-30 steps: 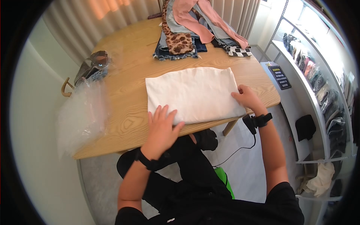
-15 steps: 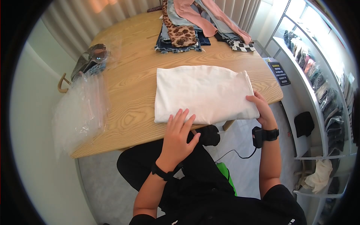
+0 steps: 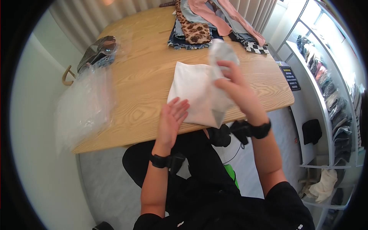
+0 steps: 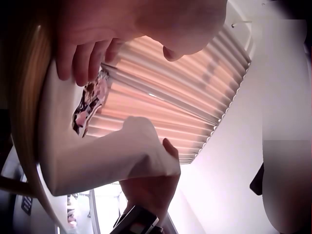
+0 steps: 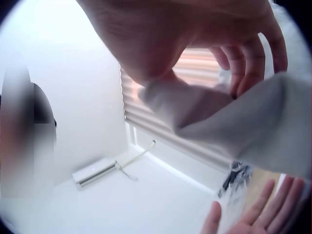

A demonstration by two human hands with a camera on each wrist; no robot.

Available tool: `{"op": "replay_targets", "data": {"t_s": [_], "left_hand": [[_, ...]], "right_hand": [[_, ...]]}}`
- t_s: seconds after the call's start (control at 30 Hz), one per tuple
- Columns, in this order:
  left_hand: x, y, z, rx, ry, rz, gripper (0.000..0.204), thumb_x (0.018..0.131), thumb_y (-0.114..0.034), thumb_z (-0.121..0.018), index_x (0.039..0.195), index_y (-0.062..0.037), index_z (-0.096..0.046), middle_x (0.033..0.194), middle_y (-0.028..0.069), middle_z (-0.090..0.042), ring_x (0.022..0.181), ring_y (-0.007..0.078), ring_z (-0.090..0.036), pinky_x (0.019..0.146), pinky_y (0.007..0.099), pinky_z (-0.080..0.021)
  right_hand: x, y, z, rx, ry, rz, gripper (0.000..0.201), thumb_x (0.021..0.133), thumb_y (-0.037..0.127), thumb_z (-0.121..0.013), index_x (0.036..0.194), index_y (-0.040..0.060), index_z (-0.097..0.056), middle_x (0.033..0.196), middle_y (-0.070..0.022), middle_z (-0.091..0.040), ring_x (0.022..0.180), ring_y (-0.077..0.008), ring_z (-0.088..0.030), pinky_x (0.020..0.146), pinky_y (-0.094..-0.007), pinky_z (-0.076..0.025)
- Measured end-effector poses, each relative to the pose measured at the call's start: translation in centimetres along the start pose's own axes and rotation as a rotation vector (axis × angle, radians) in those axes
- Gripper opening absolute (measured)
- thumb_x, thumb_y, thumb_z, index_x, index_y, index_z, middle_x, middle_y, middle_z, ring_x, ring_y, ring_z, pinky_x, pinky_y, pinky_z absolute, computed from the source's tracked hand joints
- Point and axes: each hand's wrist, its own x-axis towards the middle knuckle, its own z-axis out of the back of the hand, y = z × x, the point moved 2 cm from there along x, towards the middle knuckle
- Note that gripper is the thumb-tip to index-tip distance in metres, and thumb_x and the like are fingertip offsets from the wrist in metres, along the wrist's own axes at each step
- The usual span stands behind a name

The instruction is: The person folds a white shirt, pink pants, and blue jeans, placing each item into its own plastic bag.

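A white folded piece of cloth (image 3: 189, 86) lies near the front edge of the wooden table (image 3: 142, 76), its right part raised off the tabletop. My right hand (image 3: 239, 90) grips that raised part, thumb on the near side, and the cloth slopes up to it. In the right wrist view the lifted cloth (image 5: 234, 124) bends in a fold below the fingers. My left hand (image 3: 172, 119) is at the cloth's near left corner, fingers straight and palm turned inward. The left wrist view has its fingertips over the cloth (image 4: 97, 163).
Clear plastic bags (image 3: 84, 105) lie at the table's left edge, with a bagged dark garment (image 3: 97, 51) behind them. Jeans, pink trousers and a leopard-print garment (image 3: 195, 32) are piled at the back. Shelves (image 3: 326, 88) with bagged clothes stand on the right.
My right hand has lifted the cloth's right side and carried it up and to the left. The left hand has turned from palm down to palm inward.
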Motion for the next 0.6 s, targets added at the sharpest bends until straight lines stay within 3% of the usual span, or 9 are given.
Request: {"op": "replay_targets", "data": {"t_s": [0.1, 0.13, 0.17, 0.2, 0.23, 0.27, 0.3, 0.43, 0.6], "left_hand": [[-0.8, -1.7, 1.5, -0.141, -0.097, -0.099, 0.061, 0.099, -0.039, -0.046, 0.139, 0.0040, -0.031, 0.130, 0.0179, -0.053, 0.122, 0.0232, -0.049, 0.105, 0.0360, -0.037], [-1.0, -1.9, 1.6, -0.141, -0.101, -0.097, 0.061, 0.099, -0.039, -0.046, 0.139, 0.0040, -0.031, 0.130, 0.0179, -0.053, 0.122, 0.0232, -0.049, 0.105, 0.0360, -0.037], [-0.9, -2.3, 1.8, 0.163, -0.223, -0.103, 0.060, 0.096, -0.034, -0.053, 0.138, 0.0038, -0.031, 0.128, 0.0178, -0.054, 0.118, 0.0244, -0.051, 0.101, 0.0369, -0.040], [-0.9, -2.7, 1.9, 0.467, -0.344, -0.108, 0.061, 0.093, -0.028, -0.060, 0.137, 0.0036, -0.032, 0.126, 0.0176, -0.054, 0.115, 0.0257, -0.053, 0.098, 0.0378, -0.043], [-0.9, -2.9, 1.5, 0.582, -0.414, -0.187, 0.059, 0.086, -0.015, -0.068, 0.132, 0.0030, -0.038, 0.122, 0.0178, -0.056, 0.108, 0.0274, -0.056, 0.092, 0.0381, -0.045], [-0.8, -2.9, 1.8, 0.579, -0.417, -0.187, 0.059, 0.086, -0.015, -0.068, 0.132, 0.0030, -0.038, 0.122, 0.0178, -0.056, 0.108, 0.0274, -0.056, 0.092, 0.0381, -0.045], [-0.7, -2.9, 2.1, 0.775, -0.414, -0.272, 0.057, 0.084, -0.014, -0.069, 0.130, 0.0029, -0.041, 0.121, 0.0187, -0.056, 0.108, 0.0290, -0.055, 0.093, 0.0387, -0.044], [-0.1, -2.3, 2.8, 1.253, -0.467, -0.484, 0.054, 0.078, -0.012, -0.072, 0.124, 0.0029, -0.048, 0.118, 0.0198, -0.056, 0.109, 0.0311, -0.053, 0.095, 0.0400, -0.042], [0.2, -1.9, 3.6, 1.316, -0.481, -0.542, 0.054, 0.078, -0.012, -0.072, 0.125, 0.0012, -0.049, 0.118, 0.0219, -0.057, 0.109, 0.0351, -0.052, 0.096, 0.0415, -0.041]], "right_hand": [[0.5, -1.5, -5.1, 0.088, 0.151, 0.110, 0.059, 0.085, 0.023, -0.066, 0.133, 0.0005, -0.041, 0.117, -0.0177, -0.058, 0.103, -0.0238, -0.060, 0.088, -0.0327, -0.047], [-0.1, -2.4, -5.9, -0.226, 0.138, 0.237, 0.059, 0.084, 0.025, -0.067, 0.132, 0.0005, -0.043, 0.120, -0.0200, -0.055, 0.111, -0.0297, -0.054, 0.094, -0.0370, -0.043], [-0.8, -3.2, -6.8, -0.542, 0.123, 0.366, 0.060, 0.083, 0.027, -0.068, 0.132, 0.0005, -0.044, 0.124, -0.0224, -0.052, 0.119, -0.0357, -0.049, 0.100, -0.0413, -0.039], [-1.4, -4.2, -7.2, -0.541, 0.127, 0.368, 0.060, 0.083, 0.027, -0.068, 0.132, 0.0005, -0.044, 0.124, -0.0224, -0.052, 0.119, -0.0357, -0.049, 0.100, -0.0413, -0.039], [-2.2, -5.1, -7.1, -0.644, 0.061, 0.365, 0.060, 0.083, 0.027, -0.067, 0.131, 0.0004, -0.045, 0.129, -0.0242, -0.048, 0.125, -0.0400, -0.041, 0.104, -0.0450, -0.033], [-3.0, -6.0, -6.9, -0.747, -0.006, 0.361, 0.060, 0.083, 0.028, -0.067, 0.131, 0.0002, -0.046, 0.133, -0.0260, -0.044, 0.131, -0.0443, -0.033, 0.108, -0.0487, -0.027], [-3.5, -6.7, -6.8, -0.733, -0.030, 0.312, 0.060, 0.082, 0.027, -0.067, 0.132, 0.0002, -0.047, 0.140, -0.0266, -0.036, 0.133, -0.0453, -0.029, 0.110, -0.0502, -0.025], [-4.7, -8.5, -6.8, -0.728, -0.086, 0.282, 0.059, 0.081, 0.026, -0.067, 0.131, 0.0000, -0.047, 0.141, -0.0275, -0.036, 0.133, -0.0452, -0.030, 0.110, -0.0495, -0.025], [-2.7, -9.4, -5.9, -0.743, -0.123, 0.282, 0.064, 0.078, 0.024, -0.070, 0.133, 0.0016, -0.047, 0.143, -0.0266, -0.035, 0.135, -0.0444, -0.028, 0.110, -0.0488, -0.027]]}}
